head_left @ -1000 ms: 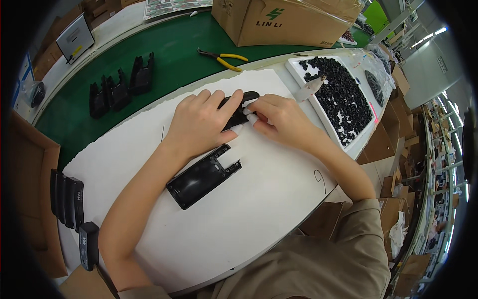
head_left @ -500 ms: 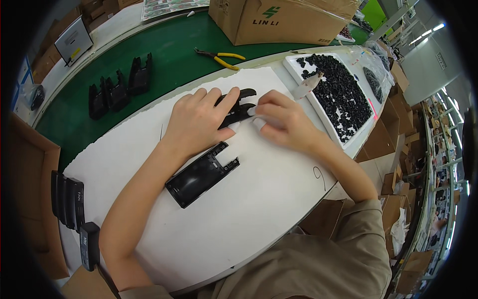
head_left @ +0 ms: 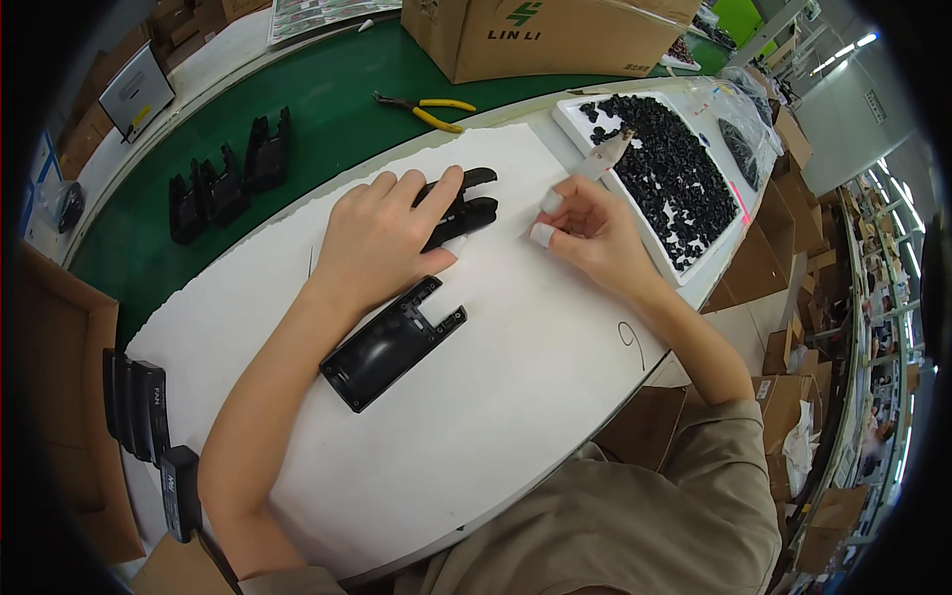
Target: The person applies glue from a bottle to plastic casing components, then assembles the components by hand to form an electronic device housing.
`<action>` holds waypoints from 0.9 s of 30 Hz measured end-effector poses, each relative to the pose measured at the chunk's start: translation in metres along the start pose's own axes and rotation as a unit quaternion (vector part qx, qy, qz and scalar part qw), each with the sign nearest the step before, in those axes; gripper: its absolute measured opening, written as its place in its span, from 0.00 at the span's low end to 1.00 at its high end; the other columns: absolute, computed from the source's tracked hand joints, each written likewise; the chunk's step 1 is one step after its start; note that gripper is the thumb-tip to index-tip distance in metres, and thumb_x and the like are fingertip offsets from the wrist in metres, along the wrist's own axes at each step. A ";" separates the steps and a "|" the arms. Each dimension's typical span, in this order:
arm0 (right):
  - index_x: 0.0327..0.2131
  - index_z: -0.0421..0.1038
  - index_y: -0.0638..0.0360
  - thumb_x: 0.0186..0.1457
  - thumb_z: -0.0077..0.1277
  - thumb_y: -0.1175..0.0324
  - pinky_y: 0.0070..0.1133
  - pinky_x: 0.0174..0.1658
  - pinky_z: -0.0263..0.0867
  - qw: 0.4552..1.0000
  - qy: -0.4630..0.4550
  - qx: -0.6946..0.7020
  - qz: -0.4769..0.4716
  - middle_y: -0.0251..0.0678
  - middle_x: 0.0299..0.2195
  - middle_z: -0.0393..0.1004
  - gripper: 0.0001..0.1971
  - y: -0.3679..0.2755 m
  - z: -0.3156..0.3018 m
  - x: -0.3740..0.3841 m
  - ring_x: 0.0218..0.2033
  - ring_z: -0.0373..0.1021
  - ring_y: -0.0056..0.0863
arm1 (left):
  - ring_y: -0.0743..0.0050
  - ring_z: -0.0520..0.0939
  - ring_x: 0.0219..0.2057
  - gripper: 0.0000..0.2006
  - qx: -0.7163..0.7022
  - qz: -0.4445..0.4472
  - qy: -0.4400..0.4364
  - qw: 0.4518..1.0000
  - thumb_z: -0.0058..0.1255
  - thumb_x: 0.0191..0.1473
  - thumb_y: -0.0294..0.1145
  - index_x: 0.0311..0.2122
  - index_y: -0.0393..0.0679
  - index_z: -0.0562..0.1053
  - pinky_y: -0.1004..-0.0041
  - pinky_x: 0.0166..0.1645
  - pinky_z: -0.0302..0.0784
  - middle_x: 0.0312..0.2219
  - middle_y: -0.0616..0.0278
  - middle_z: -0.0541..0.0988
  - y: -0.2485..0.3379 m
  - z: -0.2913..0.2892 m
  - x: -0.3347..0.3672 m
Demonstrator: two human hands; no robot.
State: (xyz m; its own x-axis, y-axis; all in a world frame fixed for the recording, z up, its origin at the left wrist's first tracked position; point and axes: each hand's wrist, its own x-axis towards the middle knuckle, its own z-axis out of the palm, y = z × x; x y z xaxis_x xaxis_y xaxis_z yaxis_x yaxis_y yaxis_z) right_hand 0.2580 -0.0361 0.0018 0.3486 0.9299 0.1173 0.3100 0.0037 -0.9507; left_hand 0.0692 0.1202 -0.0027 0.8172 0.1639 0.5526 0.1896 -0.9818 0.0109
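My left hand (head_left: 389,226) is closed round a black plastic housing (head_left: 478,213) with a forked end, which points right. The palm and fingers hide the rest of that housing. A white cover sits on my left thumb tip. To the right, my right hand (head_left: 601,238) is raised off the housing, its thumb and index finger apart with nothing visible between them. White covers wrap those two fingertips. Below my left hand, a second black housing half (head_left: 389,347) lies hollow side up on the white sheet (head_left: 496,397), its two prongs toward the upper right.
A white tray (head_left: 653,243) of small black parts stands at right, a pointed pale tool (head_left: 605,156) across its edge. Yellow-handled pliers (head_left: 436,111), several black housings (head_left: 220,188) and a cardboard box (head_left: 555,50) lie beyond. Finished-looking black pieces (head_left: 149,407) line the left edge beside an open carton (head_left: 59,327).
My right hand has drawn away from the forked end of the held housing, to the right, and its fingers have parted. My left hand keeps its hold. The view has shifted slightly.
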 end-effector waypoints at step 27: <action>0.55 0.41 0.65 0.43 0.53 0.78 0.15 0.29 0.67 0.956 0.225 -0.173 -0.077 0.42 0.32 0.75 0.38 0.015 -0.046 0.027 0.22 0.67 0.16 | 0.70 0.71 0.25 0.37 -0.007 0.002 0.022 1.000 0.66 0.21 0.40 0.45 0.47 0.68 0.73 0.25 0.67 0.24 0.65 0.68 0.001 0.000 0.000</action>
State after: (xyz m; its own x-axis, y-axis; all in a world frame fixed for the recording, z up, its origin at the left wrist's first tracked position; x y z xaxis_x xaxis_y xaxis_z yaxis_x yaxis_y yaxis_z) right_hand 0.3125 -0.0283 0.0038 0.5971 0.6750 0.4333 0.6347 -0.0673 -0.7698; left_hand 0.0698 0.1190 -0.0027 0.7931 0.1557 0.5888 0.1780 -0.9838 0.0205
